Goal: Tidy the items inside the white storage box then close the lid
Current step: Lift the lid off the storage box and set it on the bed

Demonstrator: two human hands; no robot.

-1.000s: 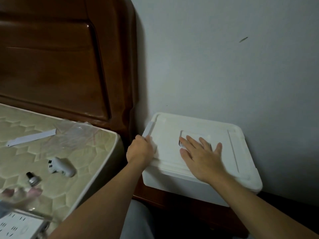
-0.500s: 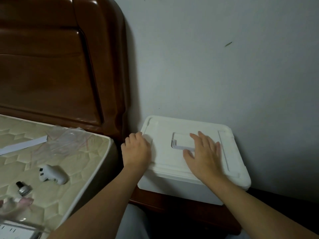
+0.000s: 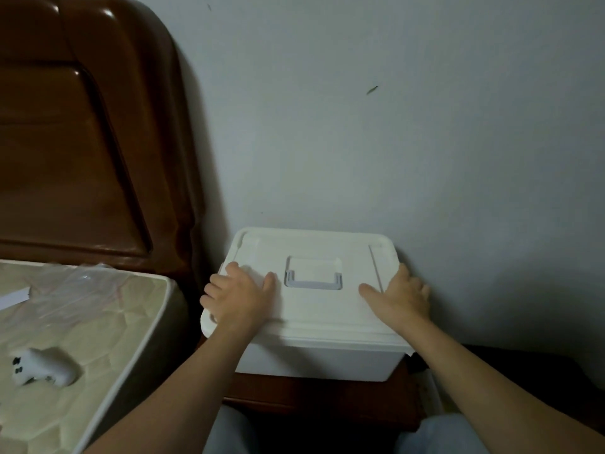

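Observation:
The white storage box (image 3: 320, 358) stands on a dark wooden nightstand against the wall, with its lid (image 3: 314, 247) lying flat on top and a recessed handle (image 3: 313, 276) in the lid's middle. My left hand (image 3: 239, 294) presses on the lid's left side, fingers curled over the left edge. My right hand (image 3: 401, 296) lies flat on the lid's right side, fingers reaching over the right edge. The box's contents are hidden under the lid.
A mattress (image 3: 98, 329) lies to the left, with a white game controller (image 3: 42, 371), clear plastic wrap (image 3: 78, 290) and a white strip (image 3: 13, 298) on it. A brown headboard (image 3: 82, 142) rises behind. The nightstand (image 3: 314, 394) front edge shows below the box.
My right hand slid from the lid's middle handle to its right edge. My left hand moved onto the lid's left side. The lid's raised left corner has gone down flat.

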